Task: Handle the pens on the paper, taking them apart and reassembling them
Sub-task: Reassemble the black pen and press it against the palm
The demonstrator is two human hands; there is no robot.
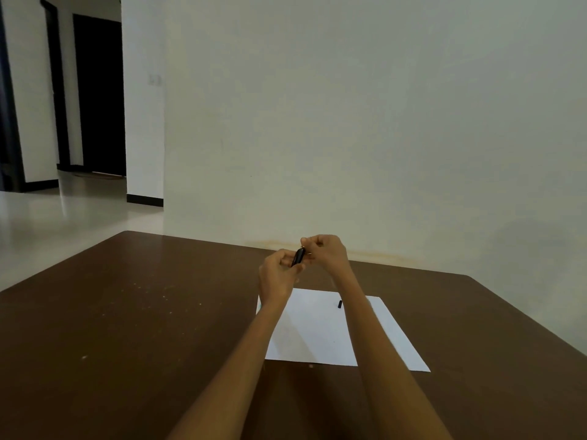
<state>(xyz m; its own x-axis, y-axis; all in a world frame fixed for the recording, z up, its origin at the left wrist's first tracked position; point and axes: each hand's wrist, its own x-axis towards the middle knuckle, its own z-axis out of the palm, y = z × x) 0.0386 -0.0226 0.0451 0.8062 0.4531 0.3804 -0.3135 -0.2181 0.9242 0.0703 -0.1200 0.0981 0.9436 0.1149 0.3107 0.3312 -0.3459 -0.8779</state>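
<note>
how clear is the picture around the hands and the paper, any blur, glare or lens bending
Head view: soft overall, so the black pen part held between the left hand and right hand shows little detail; the small black piece on the paper is only a dark smudge. The arms cast faint shadows on the paper, without harsh glare. The wide lens splays the table edges.

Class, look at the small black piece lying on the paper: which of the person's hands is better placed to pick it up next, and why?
Probably the right hand. The black piece lies on the paper close beside the right forearm, while the left hand has a grip on the lower end of the black pen and is farther off.
</note>
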